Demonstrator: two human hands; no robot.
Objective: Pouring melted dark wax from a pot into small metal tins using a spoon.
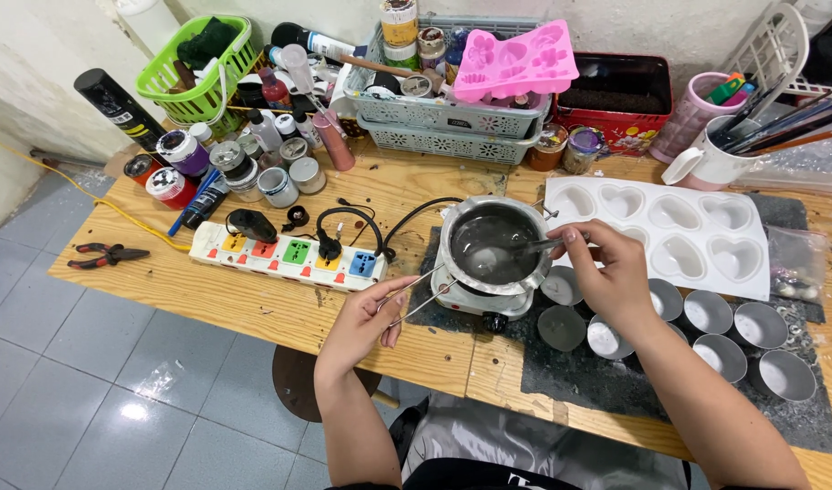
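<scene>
A small metal melting pot with greyish liquid sits on a white mini hot plate at the table's middle. My left hand grips the pot's thin wire handle at the lower left. My right hand holds a metal spoon whose bowl dips into the liquid. Just below my right hand stand several small round metal cups, some with pale filling, on a dark mat.
A white heart-shaped mould tray lies right of the pot. A colourful power strip lies to the left, pliers near the left edge. Jars, bottles, baskets, a pink mould and a mug of tools crowd the back.
</scene>
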